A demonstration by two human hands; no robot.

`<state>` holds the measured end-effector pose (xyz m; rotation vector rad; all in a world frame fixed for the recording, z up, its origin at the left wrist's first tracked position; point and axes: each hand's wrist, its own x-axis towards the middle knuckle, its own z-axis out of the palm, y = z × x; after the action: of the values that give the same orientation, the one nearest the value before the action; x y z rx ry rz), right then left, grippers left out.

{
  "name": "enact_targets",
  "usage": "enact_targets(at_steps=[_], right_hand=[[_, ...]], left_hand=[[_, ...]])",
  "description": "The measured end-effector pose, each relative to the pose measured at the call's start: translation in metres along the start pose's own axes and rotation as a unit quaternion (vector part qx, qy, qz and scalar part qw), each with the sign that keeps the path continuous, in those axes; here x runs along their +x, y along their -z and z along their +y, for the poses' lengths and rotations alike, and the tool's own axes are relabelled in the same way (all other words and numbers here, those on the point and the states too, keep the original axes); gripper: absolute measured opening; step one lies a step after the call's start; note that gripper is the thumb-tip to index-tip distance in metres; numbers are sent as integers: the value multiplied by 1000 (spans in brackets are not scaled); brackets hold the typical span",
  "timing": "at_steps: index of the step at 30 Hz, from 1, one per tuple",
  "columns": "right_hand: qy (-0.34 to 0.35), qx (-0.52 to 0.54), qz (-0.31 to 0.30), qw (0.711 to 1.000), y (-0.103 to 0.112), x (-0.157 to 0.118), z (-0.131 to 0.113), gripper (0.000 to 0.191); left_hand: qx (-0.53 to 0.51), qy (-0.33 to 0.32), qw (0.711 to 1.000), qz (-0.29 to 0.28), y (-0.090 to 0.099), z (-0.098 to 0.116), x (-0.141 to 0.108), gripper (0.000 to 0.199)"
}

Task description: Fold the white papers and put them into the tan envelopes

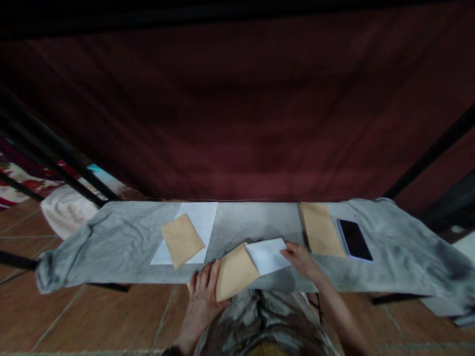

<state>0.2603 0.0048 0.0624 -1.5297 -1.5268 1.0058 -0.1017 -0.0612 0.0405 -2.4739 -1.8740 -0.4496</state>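
Observation:
A brown envelope lies at the near edge of the grey cloth, tilted, with its open end to the right. My left hand grips its left end, fingers on top and thumb at the near edge. A folded white paper sits partly inside the envelope's open end. My right hand pinches the paper's right edge. Farther left, another brown envelope rests on white sheets. Brown envelopes lie to the right of my right hand.
A phone with a dark screen lies on the right part of the grey cloth. Behind the narrow surface hangs a dark red curtain. Black metal bars stand at both sides. Striped fabric is at the left.

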Motion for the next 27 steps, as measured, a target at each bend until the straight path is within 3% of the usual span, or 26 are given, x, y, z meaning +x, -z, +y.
enact_targets(at_steps=[4,13,20,27], right_hand=[[-13,-2,-1,1000,-9,1,2,25],[-48,50,-18,997,-68,-9,-5,29],[-85,112,-55,989,-71,-14,1,23],[-59,165,-40,984,-74,-14,3,11]], left_hand=[[-3,-19,1000,-2,-3,6,3,115],[-35,-52,998,-12,-7,42,16,114],[-36,-83,996,9,-10,45,22,108],[-40,-108,993,15,-8,46,28,109]])
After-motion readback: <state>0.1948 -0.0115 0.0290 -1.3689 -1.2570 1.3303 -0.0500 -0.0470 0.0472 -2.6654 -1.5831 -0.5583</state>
